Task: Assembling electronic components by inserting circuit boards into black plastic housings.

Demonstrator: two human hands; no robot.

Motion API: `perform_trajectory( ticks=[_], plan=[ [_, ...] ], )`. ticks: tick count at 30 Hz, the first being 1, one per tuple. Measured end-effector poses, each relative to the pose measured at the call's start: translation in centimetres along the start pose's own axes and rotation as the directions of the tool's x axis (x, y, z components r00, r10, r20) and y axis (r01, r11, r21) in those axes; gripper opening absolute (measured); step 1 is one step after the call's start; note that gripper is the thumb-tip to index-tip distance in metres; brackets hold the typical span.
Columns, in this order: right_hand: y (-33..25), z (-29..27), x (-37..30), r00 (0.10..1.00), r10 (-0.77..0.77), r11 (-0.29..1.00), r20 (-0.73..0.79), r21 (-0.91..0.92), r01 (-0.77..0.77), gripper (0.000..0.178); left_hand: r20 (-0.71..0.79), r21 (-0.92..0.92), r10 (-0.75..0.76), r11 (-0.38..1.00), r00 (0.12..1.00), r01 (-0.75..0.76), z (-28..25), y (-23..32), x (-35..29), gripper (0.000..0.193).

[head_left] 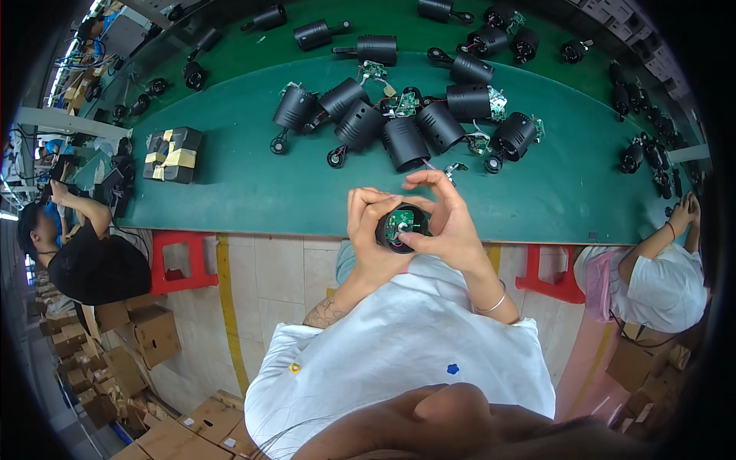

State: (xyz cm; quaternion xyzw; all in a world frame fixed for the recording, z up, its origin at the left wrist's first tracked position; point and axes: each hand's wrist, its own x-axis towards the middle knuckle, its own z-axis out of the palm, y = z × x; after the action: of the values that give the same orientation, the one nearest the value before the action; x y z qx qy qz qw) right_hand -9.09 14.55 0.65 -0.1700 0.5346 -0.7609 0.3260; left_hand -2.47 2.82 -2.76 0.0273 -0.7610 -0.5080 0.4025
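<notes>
You have one short black cylindrical lamp housing point(400, 228) in hand, open end turned up toward you. A small round green circuit board point(399, 222) sits inside that opening, its face visible, a pale component near its lower edge. The housing is lifted off the table, just at its near edge, fingers wrapped around both sides.

Lamp housing point(402, 227) between left hand point(369, 230) and right hand point(448, 222), heap of housings point(406, 126) on table point(253, 184) behind, taped box point(173, 154) far left

Black housing point(404, 228), green board point(399, 222); green table point(253, 184); red stools point(180, 261).
</notes>
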Motion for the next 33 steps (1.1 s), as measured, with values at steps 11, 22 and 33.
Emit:
perform_trajectory(
  ticks=[11,22,33],
  plan=[
    [-6.3,-6.9,0.3,0.902,-0.42,0.874,-0.095,-0.31,0.374,0.061,0.018,-0.082,0.046,0.996,0.999,-0.044,0.7,1.4,1.9,0.046],
    [-11.2,-31.7,16.4,0.495,-0.801,0.055,-0.338,-0.864,-0.5,0.037,0.02,0.408,0.016,0.913,1.0,-0.023,0.4,-2.5,0.2,0.03],
    [-13.1,-30.5,31.4,0.669,-0.73,-0.002,-0.138,-0.979,-0.205,0.051,0.019,0.43,0.039,0.902,0.999,-0.043,0.3,-2.0,0.3,0.024]
  ],
)
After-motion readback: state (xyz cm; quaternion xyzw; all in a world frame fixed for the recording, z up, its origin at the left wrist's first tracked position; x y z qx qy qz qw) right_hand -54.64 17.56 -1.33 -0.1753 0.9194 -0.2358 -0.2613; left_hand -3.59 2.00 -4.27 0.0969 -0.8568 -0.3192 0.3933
